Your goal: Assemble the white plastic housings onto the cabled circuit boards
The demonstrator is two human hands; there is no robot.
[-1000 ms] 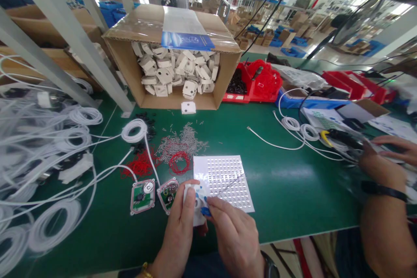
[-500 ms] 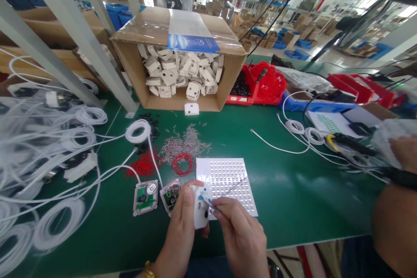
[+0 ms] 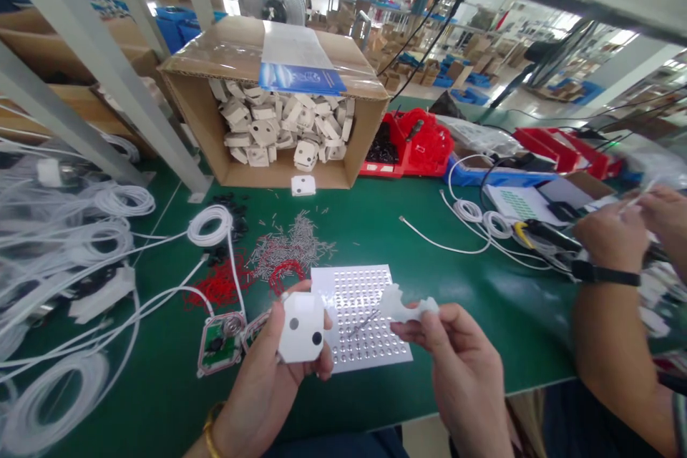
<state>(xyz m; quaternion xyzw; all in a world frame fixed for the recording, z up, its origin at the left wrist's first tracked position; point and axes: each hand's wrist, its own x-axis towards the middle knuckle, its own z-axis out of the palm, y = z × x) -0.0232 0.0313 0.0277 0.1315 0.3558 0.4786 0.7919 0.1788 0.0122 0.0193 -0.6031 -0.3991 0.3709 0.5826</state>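
My left hand [image 3: 268, 379] is closed around a white plastic cover [image 3: 300, 347] with cut corners and two round dark spots, its flat face toward me. To the right, my right hand [image 3: 464, 358] pinches a crumpled, whitish translucent piece of film [image 3: 400, 306] between thumb and fingers, apart from the cover. Beneath and between the hands lies a white sheet [image 3: 325, 286] with rows of small shiny round dots; a thin dark rod [image 3: 363, 323] rests on it. Left of my left hand are a circuit board in a housing [image 3: 219, 343] and another housing [image 3: 255, 328], partly hidden.
A cardboard box [image 3: 190, 107] full of white covers stands behind, one cover [image 3: 303, 185] before it. Small metal pins [image 3: 295, 243], red rings [image 3: 220, 286] and coiled white cables [image 3: 80, 386] lie about. Red bins [image 3: 426, 147] stand back right. A co-worker's arm [image 3: 606, 322] is at right.
The blue-marked film that my right hand was pulling at on the cover is off its face. My right hand has moved right with film; my left hand has turned the cover toward me.
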